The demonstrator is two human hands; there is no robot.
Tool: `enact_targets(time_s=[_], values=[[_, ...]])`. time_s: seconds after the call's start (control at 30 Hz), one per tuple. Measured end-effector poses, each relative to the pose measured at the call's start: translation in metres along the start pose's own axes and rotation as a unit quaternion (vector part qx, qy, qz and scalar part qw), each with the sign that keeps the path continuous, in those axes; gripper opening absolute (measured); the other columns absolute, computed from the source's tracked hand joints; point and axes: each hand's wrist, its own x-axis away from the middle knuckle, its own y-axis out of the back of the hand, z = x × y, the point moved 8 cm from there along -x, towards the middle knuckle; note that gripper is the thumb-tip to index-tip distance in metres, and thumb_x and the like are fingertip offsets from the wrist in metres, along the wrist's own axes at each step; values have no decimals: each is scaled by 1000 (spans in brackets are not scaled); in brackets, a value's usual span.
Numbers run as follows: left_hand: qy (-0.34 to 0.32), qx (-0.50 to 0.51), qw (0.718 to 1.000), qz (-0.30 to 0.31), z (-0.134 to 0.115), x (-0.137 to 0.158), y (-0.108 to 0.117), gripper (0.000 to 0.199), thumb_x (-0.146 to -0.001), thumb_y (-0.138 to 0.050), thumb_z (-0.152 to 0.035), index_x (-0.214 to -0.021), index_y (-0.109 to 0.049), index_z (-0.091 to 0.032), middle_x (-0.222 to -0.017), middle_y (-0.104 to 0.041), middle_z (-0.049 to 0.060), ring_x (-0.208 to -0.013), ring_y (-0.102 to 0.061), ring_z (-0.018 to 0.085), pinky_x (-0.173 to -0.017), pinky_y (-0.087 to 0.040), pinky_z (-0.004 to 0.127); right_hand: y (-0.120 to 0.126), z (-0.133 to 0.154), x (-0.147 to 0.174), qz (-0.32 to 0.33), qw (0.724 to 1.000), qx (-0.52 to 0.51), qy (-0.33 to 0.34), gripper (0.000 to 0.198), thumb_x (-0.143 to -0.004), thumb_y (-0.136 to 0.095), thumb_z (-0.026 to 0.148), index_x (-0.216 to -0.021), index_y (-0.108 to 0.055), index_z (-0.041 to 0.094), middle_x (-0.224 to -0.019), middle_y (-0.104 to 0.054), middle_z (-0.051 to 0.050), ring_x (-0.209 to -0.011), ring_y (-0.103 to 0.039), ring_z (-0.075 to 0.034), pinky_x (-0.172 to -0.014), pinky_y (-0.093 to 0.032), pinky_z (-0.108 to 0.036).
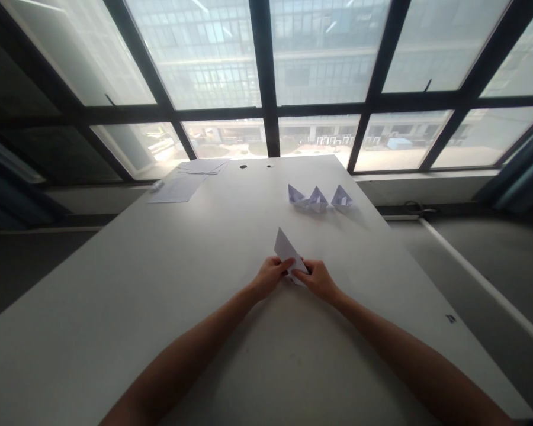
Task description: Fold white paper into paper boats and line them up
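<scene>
A piece of folded white paper (288, 247) is held between my two hands above the middle of the white table, one pointed corner tilted up and away from me. My left hand (270, 276) pinches its left side, thumb lying across the front. From the right, my right hand (318, 278) grips the lower part, with its thumb pressed on the paper near the other thumb. The fingers behind the sheet are mostly hidden. Farther off to the right stand three folded paper boats (318, 200), two of them close together and the third a little apart.
The white table (160, 284) reaches to a wall of dark-framed windows. Flat sheets of paper (180, 187) lie at its far left corner. Two small holes (243, 167) show near the far edge. A small dark mark (450, 318) is by the right edge.
</scene>
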Motion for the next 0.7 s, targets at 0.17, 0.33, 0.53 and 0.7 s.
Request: enact_targets(time_s=[0.17, 0.33, 0.53, 0.7], values=[[-27, 99, 993, -62, -7, -4, 15, 34, -77, -79, -36, -94, -73, -7, -100, -73, 16, -86, -68, 21, -80, -53, 31, -9, -6, 2, 39, 997, -31, -53, 28, -79, -66, 39, -66, -70, 15, -57, -67, -3, -52, -61, -16, -53, -44, -24], [-37, 121, 988, -87, -15, -5, 20, 37, -79, -78, -39, -103, -67, -13, -110, -70, 14, -94, -67, 21, -85, -53, 33, 1, -3, 6, -29, 995, 83, -39, 35, -85, -59, 41, -60, -67, 18, -53, -65, -3, -49, -59, -15, -52, -39, -24], [-20, 97, 994, -56, -11, -1, 5, 37, -80, -74, -37, -109, -60, -19, -119, -65, 13, -98, -68, 26, -80, -55, 38, 4, 25, 15, -55, 940, 334, 47, 26, -91, -52, 34, -74, -68, 22, -69, -70, -5, -60, -59, -17, -57, -29, -26], [-17, 90, 991, -94, -6, -1, 12, 24, -76, -65, -24, -98, -64, -15, -96, -71, 10, -83, -69, 23, -73, -55, 35, -1, 36, 20, -33, 953, 293, 69, 33, -91, -53, 49, -80, -69, 22, -75, -69, -5, -63, -58, -17, -59, -31, -26]])
